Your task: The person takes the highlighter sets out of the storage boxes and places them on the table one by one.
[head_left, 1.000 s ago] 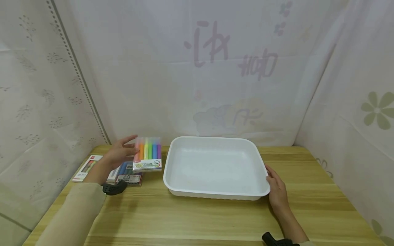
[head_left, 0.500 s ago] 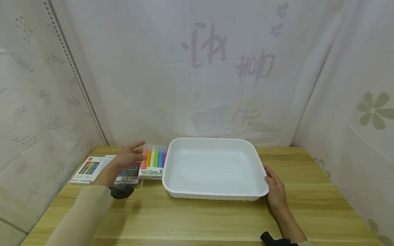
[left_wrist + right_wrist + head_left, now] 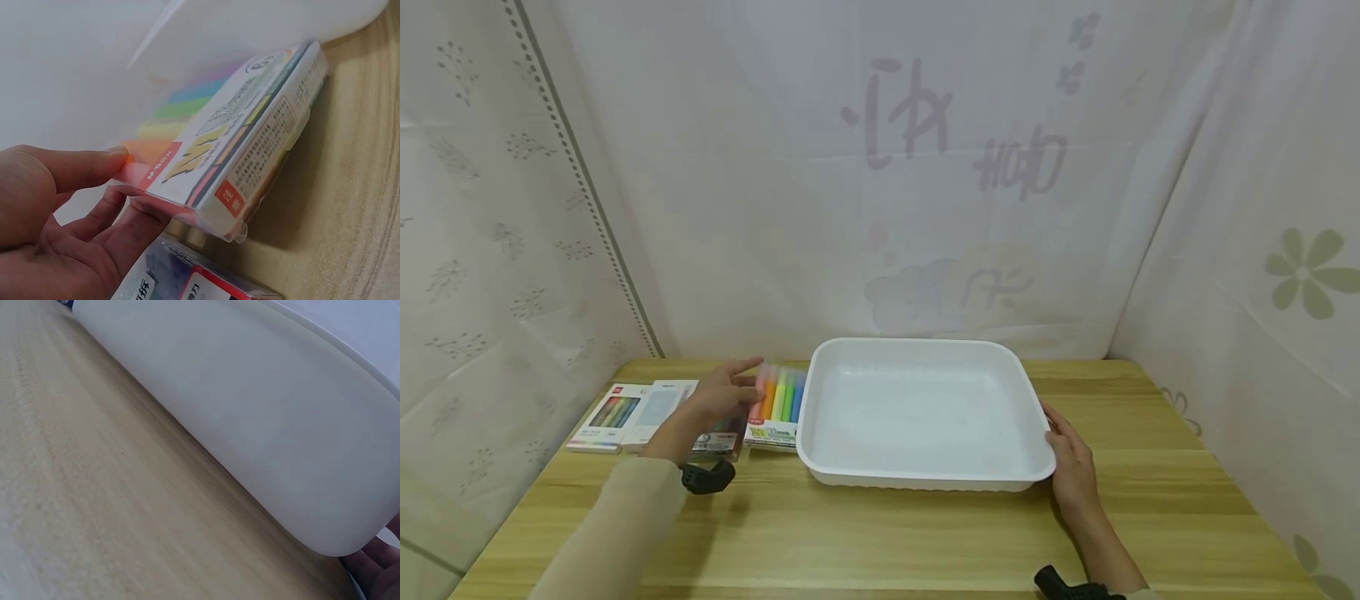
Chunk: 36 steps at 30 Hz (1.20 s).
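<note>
My left hand (image 3: 724, 398) pinches the left side of a clear pack of highlighters (image 3: 784, 398), thumb on top and fingers below. In the left wrist view, the highlighter pack (image 3: 219, 131) tilts over the wooden table, its coloured pens showing through the plastic. The pack's right end is hidden behind the left wall of a large white tray (image 3: 925, 417), whose inside is bare. At the tray's right side, my right hand (image 3: 1075, 467) grips the wall near the front corner. Fingers (image 3: 378, 559) curl at the tray's corner in the right wrist view.
Left of the tray lie a white box with a picture of coloured pens (image 3: 606, 421), another white box (image 3: 658, 410) and a dark clear-cased pack (image 3: 718, 443), partly behind my left hand. Printed curtains (image 3: 775, 183) border the wooden table (image 3: 880, 542) at the back and sides.
My left hand has brought the highlighter pack right and down, from above the dark pack to the tray's left wall. The right hand keeps its grip; the tray has barely shifted.
</note>
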### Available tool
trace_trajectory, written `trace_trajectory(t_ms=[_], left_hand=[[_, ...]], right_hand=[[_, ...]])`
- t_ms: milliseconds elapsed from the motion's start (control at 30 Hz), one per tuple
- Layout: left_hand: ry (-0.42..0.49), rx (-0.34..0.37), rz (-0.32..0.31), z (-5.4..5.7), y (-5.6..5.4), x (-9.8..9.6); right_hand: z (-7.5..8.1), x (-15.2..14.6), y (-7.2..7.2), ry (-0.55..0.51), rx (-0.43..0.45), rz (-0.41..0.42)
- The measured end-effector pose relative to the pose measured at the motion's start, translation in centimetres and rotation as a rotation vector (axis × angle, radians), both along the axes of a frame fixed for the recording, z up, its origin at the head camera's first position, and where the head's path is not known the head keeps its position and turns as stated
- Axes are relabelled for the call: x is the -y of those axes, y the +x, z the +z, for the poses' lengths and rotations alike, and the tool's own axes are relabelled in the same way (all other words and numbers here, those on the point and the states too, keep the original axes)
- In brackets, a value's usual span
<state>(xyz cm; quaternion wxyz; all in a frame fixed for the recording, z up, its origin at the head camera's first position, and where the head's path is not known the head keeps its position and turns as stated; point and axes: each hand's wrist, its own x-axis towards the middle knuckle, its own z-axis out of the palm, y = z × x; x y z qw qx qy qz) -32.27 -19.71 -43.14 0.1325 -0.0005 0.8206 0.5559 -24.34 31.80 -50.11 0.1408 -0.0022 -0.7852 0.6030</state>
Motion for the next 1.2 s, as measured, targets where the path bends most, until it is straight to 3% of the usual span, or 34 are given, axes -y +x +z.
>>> trace_trajectory(t_ms=[167, 400, 667, 867, 967, 1200], left_hand=[[-0.063, -0.004, 0.007, -0.2, 0.2, -0.3], [-0.248, -0.074, -0.024, 0.2, 0.9, -1.2], [-0.327, -0.075, -0.012, 0.3, 1.2, -1.9], [-0.486, -0.181, -0.078, -0.4, 1.0, -2.6], [-0.551, -0.209, -0.075, -0.8, 0.9, -3.1], [-0.584, -0.195, -0.057, -0.7, 1.2, -4.2]], right_hand=[[0.0, -0.1, 0.0, 0.001, 0.005, -0.01], [0.0, -0.2, -0.1, -0.002, 0.01, 0.005], [-0.1, -0.1, 0.0, 0.003, -0.001, 0.006], [-0.1, -0.1, 0.0, 0.001, -0.011, 0.005], [-0.1, -0.1, 0.0, -0.005, -0.018, 0.004], [-0.1, -0.1, 0.0, -0.008, -0.017, 0.002]])
